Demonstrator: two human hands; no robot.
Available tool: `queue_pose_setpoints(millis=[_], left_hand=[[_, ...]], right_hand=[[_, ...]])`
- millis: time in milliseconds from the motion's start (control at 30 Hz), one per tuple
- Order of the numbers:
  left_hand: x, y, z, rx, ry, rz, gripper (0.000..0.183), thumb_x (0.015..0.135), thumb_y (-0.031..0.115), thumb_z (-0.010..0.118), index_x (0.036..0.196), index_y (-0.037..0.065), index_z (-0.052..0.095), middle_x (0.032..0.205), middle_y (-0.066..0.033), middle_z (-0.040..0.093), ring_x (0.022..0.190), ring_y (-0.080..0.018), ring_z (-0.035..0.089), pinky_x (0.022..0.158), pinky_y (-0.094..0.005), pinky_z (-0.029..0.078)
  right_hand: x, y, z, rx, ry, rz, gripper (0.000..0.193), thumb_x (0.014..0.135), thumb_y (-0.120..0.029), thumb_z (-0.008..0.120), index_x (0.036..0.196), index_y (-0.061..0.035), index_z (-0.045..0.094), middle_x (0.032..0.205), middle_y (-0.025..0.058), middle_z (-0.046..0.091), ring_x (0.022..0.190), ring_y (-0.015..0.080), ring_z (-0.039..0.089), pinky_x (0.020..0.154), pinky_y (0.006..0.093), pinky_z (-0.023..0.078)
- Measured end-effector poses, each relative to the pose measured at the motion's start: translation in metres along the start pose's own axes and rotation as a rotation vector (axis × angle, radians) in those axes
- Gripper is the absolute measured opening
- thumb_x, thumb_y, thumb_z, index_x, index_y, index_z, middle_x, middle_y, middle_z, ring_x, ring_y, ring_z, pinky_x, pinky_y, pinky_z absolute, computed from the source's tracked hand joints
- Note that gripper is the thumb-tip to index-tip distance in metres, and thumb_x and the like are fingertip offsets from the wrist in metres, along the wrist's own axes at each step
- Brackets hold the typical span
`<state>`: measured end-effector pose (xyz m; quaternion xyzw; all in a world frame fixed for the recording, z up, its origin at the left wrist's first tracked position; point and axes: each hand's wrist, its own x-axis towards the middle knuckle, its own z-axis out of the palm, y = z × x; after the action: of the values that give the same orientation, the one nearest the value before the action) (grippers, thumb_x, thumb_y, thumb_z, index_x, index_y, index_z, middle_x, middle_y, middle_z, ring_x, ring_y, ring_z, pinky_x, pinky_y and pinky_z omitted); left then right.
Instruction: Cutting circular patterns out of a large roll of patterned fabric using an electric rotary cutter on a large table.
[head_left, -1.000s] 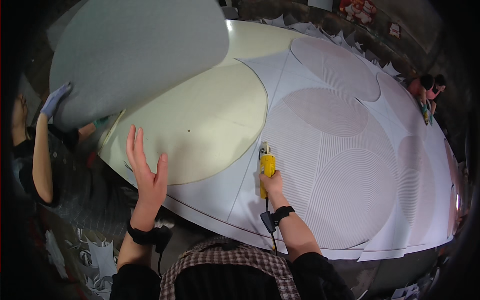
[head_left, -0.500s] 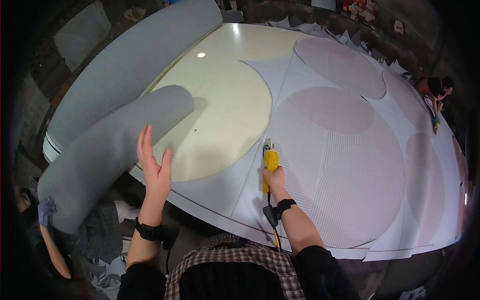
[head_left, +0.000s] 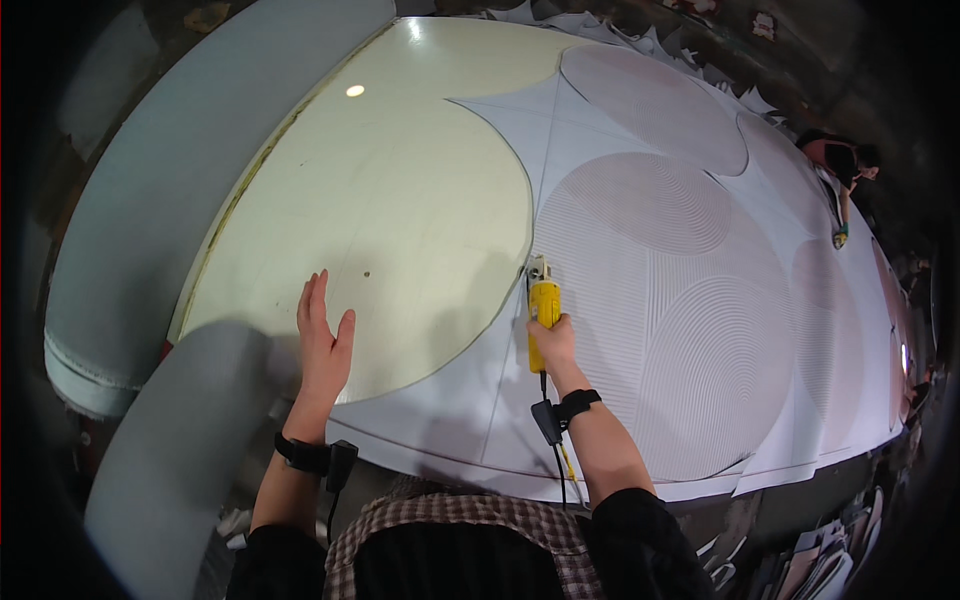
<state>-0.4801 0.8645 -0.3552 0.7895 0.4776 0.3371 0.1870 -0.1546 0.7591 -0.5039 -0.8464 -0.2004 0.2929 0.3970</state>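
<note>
- A wide cream surface (head_left: 400, 180) fills the room, its right half covered by white sheet (head_left: 700, 330) marked with ribbed circles.
- A grey cut piece (head_left: 170, 450) droops off the near left edge, just beside the left hand.
- The left hand (head_left: 323, 340) lies flat and released on the surface, fingers spread, holding nothing.
- The right hand (head_left: 556, 345) is clenched around a yellow cutter (head_left: 543, 305), its tip at the sheet's curved cut edge.
- Another person (head_left: 845, 165) leans over the far right edge.
</note>
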Motion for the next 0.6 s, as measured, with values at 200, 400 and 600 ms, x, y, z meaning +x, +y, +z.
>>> queue_pose_setpoints(millis=[200, 400, 600], left_hand=[[-0.013, -0.062, 0.026, -0.002, -0.114, -0.004, 0.058, 0.088, 0.014, 0.052, 0.139, 0.002, 0.027, 0.139, -0.0283, 0.027, 0.128, -0.0423, 0.029, 0.105, -0.0485, 0.026], [-0.044, -0.108, 0.038, -0.002, -0.224, -0.044, 0.059, 0.086, 0.011, 0.054, 0.138, 0.003, 0.028, 0.137, -0.0294, 0.029, 0.126, -0.0440, 0.030, 0.104, -0.0472, 0.030], [-0.057, -0.140, 0.063, 0.023, -0.280, -0.061, 0.060, 0.085, 0.010, 0.057, 0.138, 0.004, 0.029, 0.137, -0.0277, 0.029, 0.124, -0.0426, 0.035, 0.103, -0.0444, 0.033]], right_hand=[[-0.002, -0.001, 0.007, -0.052, 0.021, -0.004, 0.055, 0.066, -0.026, 0.071, 0.103, 0.0056, 0.046, 0.090, 0.0223, 0.063, 0.083, 0.0329, 0.064, 0.070, 0.0384, 0.051], [-0.012, -0.007, 0.019, 0.025, 0.132, 0.115, 0.050, 0.067, -0.020, 0.074, 0.102, 0.0054, 0.048, 0.091, 0.0170, 0.061, 0.075, 0.0248, 0.063, 0.062, 0.0359, 0.051], [-0.007, 0.003, 0.028, 0.009, 0.180, 0.114, 0.051, 0.066, -0.020, 0.074, 0.102, 0.0053, 0.048, 0.091, 0.0166, 0.062, 0.075, 0.0249, 0.063, 0.062, 0.0367, 0.051]])
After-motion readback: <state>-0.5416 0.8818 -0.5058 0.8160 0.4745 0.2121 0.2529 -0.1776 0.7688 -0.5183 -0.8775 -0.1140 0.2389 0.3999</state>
